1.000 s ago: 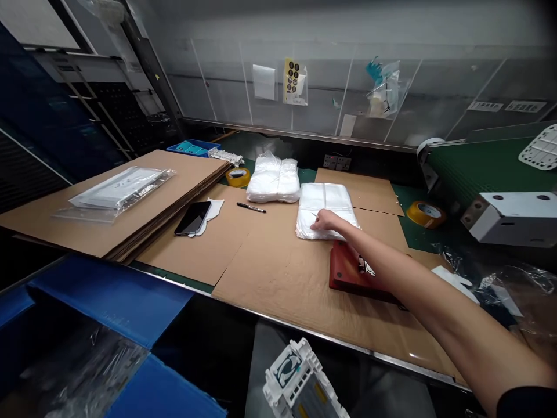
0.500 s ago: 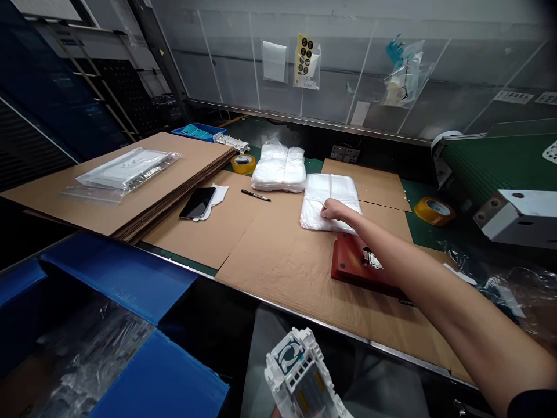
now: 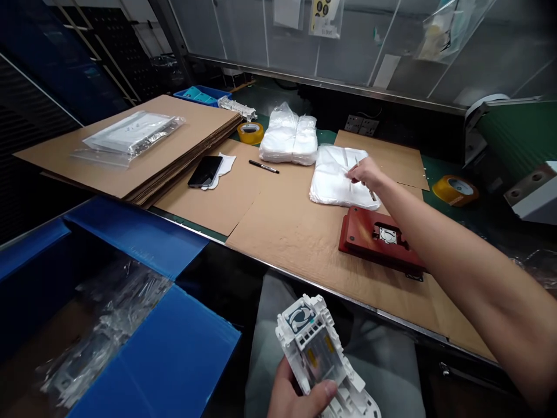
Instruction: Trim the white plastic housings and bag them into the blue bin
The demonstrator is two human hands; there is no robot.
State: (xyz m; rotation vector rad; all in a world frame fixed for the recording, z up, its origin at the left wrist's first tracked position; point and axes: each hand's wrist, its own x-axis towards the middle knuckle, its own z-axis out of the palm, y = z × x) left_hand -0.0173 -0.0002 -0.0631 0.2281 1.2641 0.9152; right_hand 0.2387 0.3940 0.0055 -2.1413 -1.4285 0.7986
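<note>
White plastic housing: we hold it [image 3: 324, 357] up in front of our lap, below the bench edge, tilted, with its dark fan emblem at the upper end.
Left hand: ours [image 3: 300, 400] is clamped on the housing's lower part, the thumb across the front and the other fingers mostly hidden behind it.
Right hand: ours [image 3: 365, 172] reaches over the front pack of thin white bags [image 3: 328, 186], fingers drawn together; we cannot tell whether they pinch a bag or a slender thing.
Rear pack: another bundle of white bags [image 3: 287, 139] lies just behind and left of the front pack, so we count 2.
Red fixture: this block [image 3: 363, 232] rests on the cardboard just in front of the front pack, partly behind our right forearm, with 1 white plate [image 3: 387, 234] in its recess.
Amber tape: we see 2 rolls, the left roll [image 3: 251, 137] near the rear pack and the right roll [image 3: 446, 193] beyond our arm.
Black pen: it [image 3: 263, 167] lies between the phone [image 3: 204, 172] and the front pack.
Cardboard stack: these sheets [image 3: 195, 125] bear 1 clear zip bag [image 3: 134, 133].
</note>
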